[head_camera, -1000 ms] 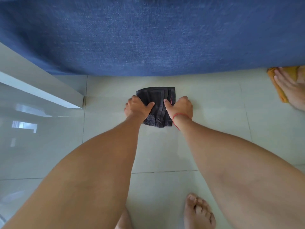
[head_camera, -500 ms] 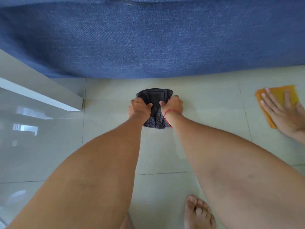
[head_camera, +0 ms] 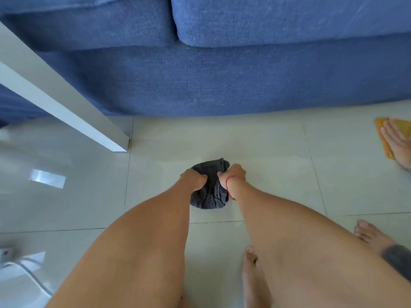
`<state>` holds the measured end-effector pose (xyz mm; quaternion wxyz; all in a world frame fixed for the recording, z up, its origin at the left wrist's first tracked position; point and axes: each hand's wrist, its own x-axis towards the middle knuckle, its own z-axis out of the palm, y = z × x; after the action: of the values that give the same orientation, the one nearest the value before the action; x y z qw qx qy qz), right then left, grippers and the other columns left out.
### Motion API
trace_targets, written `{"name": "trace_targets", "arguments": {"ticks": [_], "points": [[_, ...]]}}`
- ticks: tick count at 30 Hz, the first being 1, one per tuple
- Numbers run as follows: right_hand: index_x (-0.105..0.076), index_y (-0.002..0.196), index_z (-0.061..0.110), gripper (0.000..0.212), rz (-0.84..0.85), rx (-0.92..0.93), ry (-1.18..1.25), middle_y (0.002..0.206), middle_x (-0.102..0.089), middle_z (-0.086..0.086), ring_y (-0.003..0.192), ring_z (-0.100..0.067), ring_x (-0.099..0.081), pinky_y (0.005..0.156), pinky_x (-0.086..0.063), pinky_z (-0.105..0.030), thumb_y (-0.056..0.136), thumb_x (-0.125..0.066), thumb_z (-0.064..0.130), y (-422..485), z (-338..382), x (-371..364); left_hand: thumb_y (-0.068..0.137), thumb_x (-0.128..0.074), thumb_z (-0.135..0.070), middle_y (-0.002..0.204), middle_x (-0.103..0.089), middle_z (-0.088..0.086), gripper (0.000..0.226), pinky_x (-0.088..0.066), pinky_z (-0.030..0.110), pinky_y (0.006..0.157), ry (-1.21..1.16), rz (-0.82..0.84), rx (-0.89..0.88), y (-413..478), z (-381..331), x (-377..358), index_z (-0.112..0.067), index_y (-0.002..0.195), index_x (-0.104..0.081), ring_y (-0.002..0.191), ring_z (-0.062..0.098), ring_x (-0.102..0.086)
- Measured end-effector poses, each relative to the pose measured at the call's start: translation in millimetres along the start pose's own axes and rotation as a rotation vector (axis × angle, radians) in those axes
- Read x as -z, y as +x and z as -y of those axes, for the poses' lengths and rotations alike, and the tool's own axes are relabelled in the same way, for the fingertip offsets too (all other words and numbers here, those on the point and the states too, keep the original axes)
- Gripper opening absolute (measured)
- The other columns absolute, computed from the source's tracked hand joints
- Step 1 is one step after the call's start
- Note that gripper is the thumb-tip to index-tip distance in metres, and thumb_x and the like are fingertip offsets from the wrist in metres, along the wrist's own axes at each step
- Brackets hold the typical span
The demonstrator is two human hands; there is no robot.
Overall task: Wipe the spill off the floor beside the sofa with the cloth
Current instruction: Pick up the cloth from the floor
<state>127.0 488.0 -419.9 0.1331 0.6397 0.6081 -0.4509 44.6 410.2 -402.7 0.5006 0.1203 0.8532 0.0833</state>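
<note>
A dark grey cloth point(head_camera: 211, 194) lies bunched on the pale tiled floor point(head_camera: 278, 165), a short way in front of the blue sofa point(head_camera: 222, 81). My left hand point(head_camera: 193, 178) grips its left side with curled fingers. My right hand point(head_camera: 232, 174), with a red string at the wrist, grips its right side. Both hands press the cloth onto the tile. A faint wet sheen shows on the tile just beyond the cloth. Part of the cloth is hidden under my hands.
A white table edge point(head_camera: 55, 103) juts in from the left, ending close to the sofa. At the right edge another person's hand point(head_camera: 398, 143) rests on an orange cloth point(head_camera: 384, 138). Bare feet point(head_camera: 253, 278) stand on the tiles near me.
The cloth has come back toward me, away from the sofa, and is more bunched. My view has lifted, showing the sofa cushions. The other person's hand and orange cloth now lie farther right.
</note>
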Motion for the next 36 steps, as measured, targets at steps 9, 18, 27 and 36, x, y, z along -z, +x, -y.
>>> {"name": "trace_targets", "arguments": {"ticks": [9, 18, 27, 36], "points": [[-0.058, 0.122, 0.003, 0.037, -0.171, 0.452, 0.17, 0.129, -0.059, -0.019, 0.119, -0.035, -0.056, 0.095, -0.044, -0.036, 0.092, -0.058, 0.026, -140.8, 107.1, 131.4, 0.087, -0.057, -0.034, 0.123, -0.059, 0.017, 0.044, -0.043, 0.03, 0.088, -0.324, -0.495, -0.409, -163.8, -65.5, 115.4, -0.004, 0.119, -0.058, 0.115, 0.034, -0.054], [-0.057, 0.123, 0.003, 0.035, -0.301, 0.742, 0.296, 0.128, -0.06, -0.017, 0.116, -0.033, -0.057, 0.094, -0.045, -0.034, 0.095, -0.053, 0.023, -284.3, 145.3, 186.0, 0.089, -0.055, -0.028, 0.122, -0.057, 0.016, 0.042, -0.041, 0.029, 0.076, -0.473, -0.71, -0.545, -310.3, -65.4, 175.8, -0.001, 0.121, -0.05, 0.109, 0.031, -0.056], [-0.053, 0.098, 0.01, 0.011, -0.146, 0.994, 0.127, 0.097, -0.052, -0.012, 0.089, -0.023, -0.049, 0.076, -0.036, -0.027, 0.095, -0.052, 0.021, -381.8, 165.6, 139.1, 0.087, -0.048, -0.024, 0.096, -0.055, 0.008, 0.02, -0.041, 0.029, 0.075, -0.743, -0.726, -0.515, -372.1, 25.4, 215.6, -0.007, 0.095, -0.056, 0.089, 0.027, -0.051], [-0.059, 0.086, 0.006, 0.018, 0.086, 1.193, -0.022, 0.088, -0.059, -0.016, 0.09, -0.03, -0.055, 0.076, -0.041, -0.031, 0.092, -0.057, 0.023, -483.9, 207.0, 4.5, 0.091, -0.048, -0.032, 0.129, -0.053, 0.015, 0.05, -0.044, 0.038, 0.096, -0.757, -1.012, -0.228, -422.3, 196.5, 267.2, -0.002, 0.131, -0.044, 0.116, 0.034, -0.051]]}}
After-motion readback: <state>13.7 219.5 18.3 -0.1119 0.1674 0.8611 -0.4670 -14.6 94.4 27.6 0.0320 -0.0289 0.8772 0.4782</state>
